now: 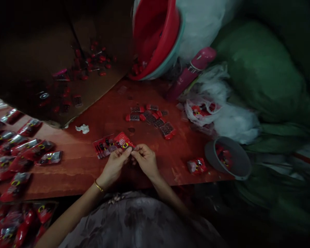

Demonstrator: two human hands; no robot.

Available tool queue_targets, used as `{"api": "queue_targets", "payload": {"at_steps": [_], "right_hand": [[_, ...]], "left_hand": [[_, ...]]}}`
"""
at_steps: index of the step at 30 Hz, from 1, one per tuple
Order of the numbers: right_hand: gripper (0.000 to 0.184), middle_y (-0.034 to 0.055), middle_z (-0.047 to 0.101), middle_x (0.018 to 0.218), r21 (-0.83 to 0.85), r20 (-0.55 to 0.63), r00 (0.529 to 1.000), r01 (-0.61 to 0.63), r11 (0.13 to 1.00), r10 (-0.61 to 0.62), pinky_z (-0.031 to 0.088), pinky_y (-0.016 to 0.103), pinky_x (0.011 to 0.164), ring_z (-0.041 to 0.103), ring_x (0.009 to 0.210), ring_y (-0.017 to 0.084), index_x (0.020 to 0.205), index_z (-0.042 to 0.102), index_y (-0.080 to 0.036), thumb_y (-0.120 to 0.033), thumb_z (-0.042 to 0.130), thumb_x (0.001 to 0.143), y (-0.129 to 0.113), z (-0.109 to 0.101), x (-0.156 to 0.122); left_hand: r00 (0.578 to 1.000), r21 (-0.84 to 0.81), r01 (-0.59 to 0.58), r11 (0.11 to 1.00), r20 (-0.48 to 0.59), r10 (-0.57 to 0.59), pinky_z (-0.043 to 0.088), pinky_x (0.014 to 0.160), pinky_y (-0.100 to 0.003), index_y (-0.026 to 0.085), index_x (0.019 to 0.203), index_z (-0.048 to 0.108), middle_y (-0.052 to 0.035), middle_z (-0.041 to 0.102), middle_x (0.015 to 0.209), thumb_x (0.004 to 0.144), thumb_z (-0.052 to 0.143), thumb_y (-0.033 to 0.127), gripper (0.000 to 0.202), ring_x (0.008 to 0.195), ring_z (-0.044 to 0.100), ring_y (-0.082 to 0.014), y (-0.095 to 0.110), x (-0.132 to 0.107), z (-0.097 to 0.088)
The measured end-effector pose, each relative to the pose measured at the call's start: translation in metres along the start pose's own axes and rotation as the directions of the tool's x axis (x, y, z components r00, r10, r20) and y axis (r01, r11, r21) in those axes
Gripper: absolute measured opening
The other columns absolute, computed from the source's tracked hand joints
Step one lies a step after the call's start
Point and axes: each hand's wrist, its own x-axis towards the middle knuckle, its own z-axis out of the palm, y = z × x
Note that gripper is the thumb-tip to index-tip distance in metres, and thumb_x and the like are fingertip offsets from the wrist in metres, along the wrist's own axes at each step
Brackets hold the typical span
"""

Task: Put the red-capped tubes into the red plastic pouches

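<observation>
Both my hands meet over the front middle of the red table. My left hand (117,161), with a gold bangle at the wrist, pinches the near edge of a red printed packet (123,139). From the other side my right hand (146,159) pinches at the same edge, its fingertips almost touching the left thumb. Left of this packet lies a stack of similar red printed packets (103,146). Beyond my hands is a loose cluster of small red-and-dark cases (157,122). The undersides of my fingers are hidden.
A cardboard box (100,86) holding small red pieces stands back left. Many filled packets (28,148) cover the left side. Behind are a tilted red basin (170,31) and a pink bottle (188,74). At right sit a grey bucket (237,160) and a plastic bag (196,110).
</observation>
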Motion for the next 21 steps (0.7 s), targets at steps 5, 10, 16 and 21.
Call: {"api": "queue_targets", "payload": {"at_steps": [5, 10, 16, 21], "right_hand": [[0.031, 0.0058, 0.068, 0.081, -0.528, -0.074, 0.949, 0.222, 0.820, -0.305, 0.050, 0.032, 0.071, 0.062, 0.075, 0.019, 0.087, 0.060, -0.019, -0.050, 0.057, 0.081, -0.004, -0.023, 0.022], [0.035, 0.0210, 0.061, 0.113, -0.923, -0.243, 0.861, -0.063, 0.380, -0.447, 0.039, 0.052, 0.088, 0.052, 0.105, 0.034, 0.109, 0.060, -0.012, -0.035, 0.051, 0.085, 0.023, -0.089, 0.051], [0.036, 0.0093, 0.064, 0.118, -0.903, 0.089, 0.870, 0.276, 0.329, -0.484, 0.030, 0.053, 0.102, 0.053, 0.110, 0.025, 0.098, 0.065, -0.020, -0.005, 0.040, 0.078, 0.051, -0.095, 0.054], [0.041, 0.0037, 0.067, 0.114, -0.830, 0.216, 0.821, 0.439, 0.344, -0.528, 0.020, 0.058, 0.108, 0.049, 0.122, 0.023, 0.097, 0.064, -0.023, -0.002, 0.039, 0.074, 0.037, -0.076, 0.045]], "left_hand": [[0.987, -0.069, 0.123, 0.990, -0.099, -0.130, 0.055, 0.070, -0.028, 0.014, 0.075, 0.064, -0.0058, 0.072, 0.076, 0.067, 0.077, 0.027, 0.020, 0.071, 0.068, -0.0174, 0.023, -0.007, -0.017], [0.824, -0.249, -0.268, 0.931, -0.560, 0.088, 0.054, 0.073, -0.024, 0.018, 0.080, 0.062, -0.0024, 0.071, 0.076, 0.091, 0.046, 0.030, 0.022, 0.074, 0.068, -0.0127, 0.079, -0.022, -0.075], [0.736, -0.282, -0.443, 0.851, -0.657, 0.165, 0.054, 0.073, -0.027, 0.016, 0.091, 0.062, -0.0076, 0.071, 0.089, 0.092, 0.040, 0.041, 0.033, 0.084, 0.067, -0.0151, 0.105, -0.036, -0.109], [0.741, 0.183, -0.343, 0.921, -0.551, 0.385, 0.051, 0.081, -0.033, 0.016, 0.089, 0.065, -0.0069, 0.071, 0.090, 0.081, 0.059, 0.033, 0.019, 0.083, 0.067, -0.0183, 0.088, -0.011, -0.088]]}}
